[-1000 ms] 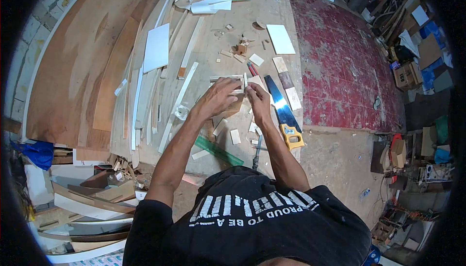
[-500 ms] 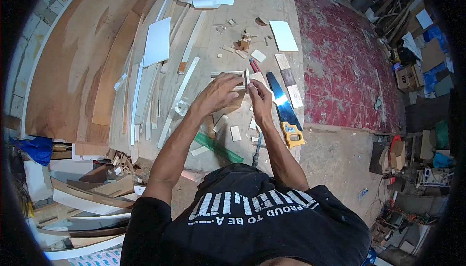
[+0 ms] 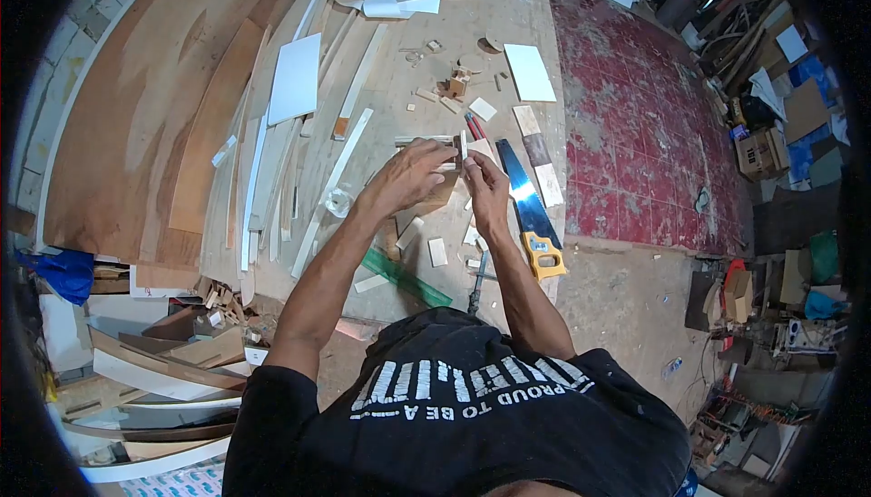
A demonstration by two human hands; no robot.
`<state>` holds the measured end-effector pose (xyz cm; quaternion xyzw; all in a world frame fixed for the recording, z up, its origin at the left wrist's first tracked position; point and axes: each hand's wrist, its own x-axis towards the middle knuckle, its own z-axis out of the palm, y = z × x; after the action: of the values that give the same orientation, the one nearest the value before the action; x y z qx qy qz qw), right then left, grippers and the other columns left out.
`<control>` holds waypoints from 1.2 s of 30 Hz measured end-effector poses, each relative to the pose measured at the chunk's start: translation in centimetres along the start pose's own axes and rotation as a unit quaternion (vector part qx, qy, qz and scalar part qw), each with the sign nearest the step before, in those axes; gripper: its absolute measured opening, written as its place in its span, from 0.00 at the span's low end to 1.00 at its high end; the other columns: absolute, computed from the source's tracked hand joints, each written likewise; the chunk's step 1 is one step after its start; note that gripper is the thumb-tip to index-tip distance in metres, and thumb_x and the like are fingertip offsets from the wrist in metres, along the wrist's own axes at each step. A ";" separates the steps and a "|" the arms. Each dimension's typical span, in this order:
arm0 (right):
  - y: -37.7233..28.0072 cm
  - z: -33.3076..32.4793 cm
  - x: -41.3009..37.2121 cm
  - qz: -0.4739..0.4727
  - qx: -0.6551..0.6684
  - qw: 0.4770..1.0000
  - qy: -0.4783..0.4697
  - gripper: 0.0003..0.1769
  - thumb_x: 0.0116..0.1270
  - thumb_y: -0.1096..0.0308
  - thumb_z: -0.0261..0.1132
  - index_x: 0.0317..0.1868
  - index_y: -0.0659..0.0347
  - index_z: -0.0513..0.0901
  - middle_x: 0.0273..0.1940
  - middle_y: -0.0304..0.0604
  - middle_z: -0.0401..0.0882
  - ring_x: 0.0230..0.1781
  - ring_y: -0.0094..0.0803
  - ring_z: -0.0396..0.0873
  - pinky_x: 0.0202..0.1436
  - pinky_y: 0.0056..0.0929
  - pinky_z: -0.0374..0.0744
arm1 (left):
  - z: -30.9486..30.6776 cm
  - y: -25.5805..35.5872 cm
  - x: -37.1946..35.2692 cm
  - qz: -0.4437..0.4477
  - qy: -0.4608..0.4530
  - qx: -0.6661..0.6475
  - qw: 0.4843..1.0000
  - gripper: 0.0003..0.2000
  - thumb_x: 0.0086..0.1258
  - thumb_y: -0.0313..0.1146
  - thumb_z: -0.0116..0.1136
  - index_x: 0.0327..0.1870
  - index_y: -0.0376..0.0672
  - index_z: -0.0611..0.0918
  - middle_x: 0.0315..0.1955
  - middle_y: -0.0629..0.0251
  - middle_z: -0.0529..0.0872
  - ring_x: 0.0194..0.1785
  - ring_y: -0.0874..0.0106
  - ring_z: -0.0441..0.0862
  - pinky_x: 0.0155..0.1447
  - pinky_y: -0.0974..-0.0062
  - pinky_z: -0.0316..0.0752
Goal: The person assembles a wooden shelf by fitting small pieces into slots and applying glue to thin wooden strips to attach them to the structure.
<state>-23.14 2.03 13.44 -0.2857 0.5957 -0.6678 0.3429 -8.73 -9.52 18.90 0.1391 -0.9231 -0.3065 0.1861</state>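
My left hand (image 3: 413, 173) is closed over a small assembly of pale wooden strips (image 3: 425, 141), its fingers bent toward the right end. Beside it, my right hand (image 3: 488, 187) pinches a short thin wooden piece (image 3: 464, 143) that stands against that end. The fingers hide where the pieces meet. Under the hands lies a brown wooden block (image 3: 441, 196), partly covered. A handsaw (image 3: 528, 193) with a yellow handle rests just right of my right hand. Red pencils (image 3: 474, 126) lie beyond the fingertips.
Small wood offcuts (image 3: 437, 252), a green transparent ruler (image 3: 408, 277) and a screwdriver-like tool (image 3: 478, 284) lie near my body. A tape roll (image 3: 339, 202) sits left of my left hand. Long wooden strips (image 3: 360, 80) and white panels (image 3: 529, 73) lie farther out on the workbench (image 3: 399, 71).
Both hands stay together in nearly the same place, still on the wooden pieces. The whole view has shifted slightly.
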 end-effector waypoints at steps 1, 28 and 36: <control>-0.1 0.1 -0.1 0.008 -0.004 1.000 0.005 0.18 0.75 0.66 0.63 0.57 0.71 0.83 0.47 0.47 0.87 0.48 0.29 0.82 0.56 0.27 0.77 | 0.0 0.0 -0.1 0.005 0.001 0.002 1.000 0.24 0.61 0.23 0.65 0.62 0.36 0.79 0.56 0.50 0.82 0.62 0.52 0.78 0.68 0.59 0.72; 0.1 0.0 0.1 -0.011 0.008 1.000 -0.008 0.21 0.76 0.63 0.63 0.59 0.71 0.82 0.48 0.49 0.87 0.48 0.31 0.83 0.56 0.28 0.78 | 0.3 0.2 -0.1 -0.007 -0.015 0.037 0.999 0.26 0.64 0.22 0.62 0.66 0.37 0.77 0.63 0.49 0.80 0.69 0.53 0.72 0.75 0.60 0.66; 1.6 -2.7 0.1 0.052 0.057 0.989 0.125 0.14 0.71 0.62 0.66 0.50 0.61 0.80 0.46 0.39 0.80 0.46 0.28 0.79 0.45 0.31 0.76 | -0.8 1.1 0.1 -0.037 -0.032 -0.008 0.999 0.28 0.60 0.26 0.67 0.65 0.37 0.78 0.60 0.48 0.81 0.66 0.51 0.75 0.71 0.60 0.70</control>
<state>-25.18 3.46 11.51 -0.1492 0.6088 -0.7123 0.3157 -8.68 -9.12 20.24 0.1619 -0.9202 -0.3248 0.1465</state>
